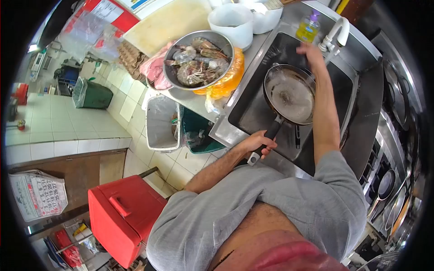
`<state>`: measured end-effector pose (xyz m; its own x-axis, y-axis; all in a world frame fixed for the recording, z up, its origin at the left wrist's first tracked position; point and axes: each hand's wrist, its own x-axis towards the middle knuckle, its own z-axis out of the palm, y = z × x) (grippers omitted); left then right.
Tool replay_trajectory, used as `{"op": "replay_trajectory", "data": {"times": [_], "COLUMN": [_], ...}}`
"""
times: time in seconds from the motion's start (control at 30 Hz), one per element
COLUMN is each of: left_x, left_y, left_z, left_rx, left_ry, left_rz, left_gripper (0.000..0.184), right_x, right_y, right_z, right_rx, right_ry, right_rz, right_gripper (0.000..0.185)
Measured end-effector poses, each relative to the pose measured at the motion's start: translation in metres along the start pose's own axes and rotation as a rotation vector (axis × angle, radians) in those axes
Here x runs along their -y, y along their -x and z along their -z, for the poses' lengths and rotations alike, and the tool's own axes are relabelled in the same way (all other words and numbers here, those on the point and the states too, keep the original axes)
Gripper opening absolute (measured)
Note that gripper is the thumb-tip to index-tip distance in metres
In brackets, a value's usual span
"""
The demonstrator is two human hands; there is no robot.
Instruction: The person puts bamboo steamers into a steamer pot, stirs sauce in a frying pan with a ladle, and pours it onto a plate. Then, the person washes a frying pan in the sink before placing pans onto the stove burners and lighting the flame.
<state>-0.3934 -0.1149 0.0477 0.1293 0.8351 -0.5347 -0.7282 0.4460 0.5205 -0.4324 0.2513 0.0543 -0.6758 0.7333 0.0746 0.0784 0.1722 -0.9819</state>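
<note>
A frying pan [289, 95] with a dark rim and a worn, pale inside is over the sink basin [246, 118]. My left hand [263, 143] is wrapped round its black handle [272, 131]. Beyond the pan, my right hand [310, 53] reaches toward the back of the sink, below a soap bottle [308, 28] with a purple pump. Its fingers look spread, with nothing between them. Just right of that hand is the white faucet [338, 36]. Whether water runs cannot be made out.
Left of the sink, a metal bowl [199, 83] of large shrimp stands beside an orange bag [231, 77] and a white container [231, 22]. Two bins, one white [160, 122] and one green [199, 142], are below. Stove burners [375, 167] with pans lie right.
</note>
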Motion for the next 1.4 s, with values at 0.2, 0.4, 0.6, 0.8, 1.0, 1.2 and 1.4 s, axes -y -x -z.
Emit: {"op": "replay_trajectory", "data": {"times": [0.2,0.4,0.6,0.8,1.0,1.2,1.4], "left_x": [0.004,-0.005,-0.021,-0.025,-0.031,-0.021,-0.005], "left_y": [-0.007,-0.007,-0.013,-0.032,-0.051,-0.058,-0.07], "left_z": [0.01,0.017,0.0,-0.006,0.02,0.043,0.034], "left_rx": [-0.045,-0.002,0.017,0.042,0.055,0.076,0.19], "left_ry": [0.043,-0.083,-0.287,-0.525,-0.367,-0.141,-0.112], "left_rz": [0.018,-0.004,0.026,0.026,-0.01,0.013,0.112], "left_gripper": [0.019,0.024,0.023,0.021,0.023,0.023,0.021], "right_x": [0.103,-0.025,-0.208,-0.248,-0.162,-0.109,-0.049], "right_y": [-0.061,0.013,0.006,-0.073,0.087,0.028,0.018], "right_z": [-0.083,-0.04,0.061,-0.035,0.008,0.078,0.06], "right_rx": [0.281,0.379,-0.184,-0.259,0.493,-0.398,0.006], "right_ry": [-0.462,-0.373,0.436,0.978,0.608,-0.65,-0.957], "right_rz": [0.027,-0.377,-0.461,0.231,-0.061,-0.347,-0.347], "right_gripper": [0.03,0.022,0.021,0.023,0.022,0.025,0.021]}}
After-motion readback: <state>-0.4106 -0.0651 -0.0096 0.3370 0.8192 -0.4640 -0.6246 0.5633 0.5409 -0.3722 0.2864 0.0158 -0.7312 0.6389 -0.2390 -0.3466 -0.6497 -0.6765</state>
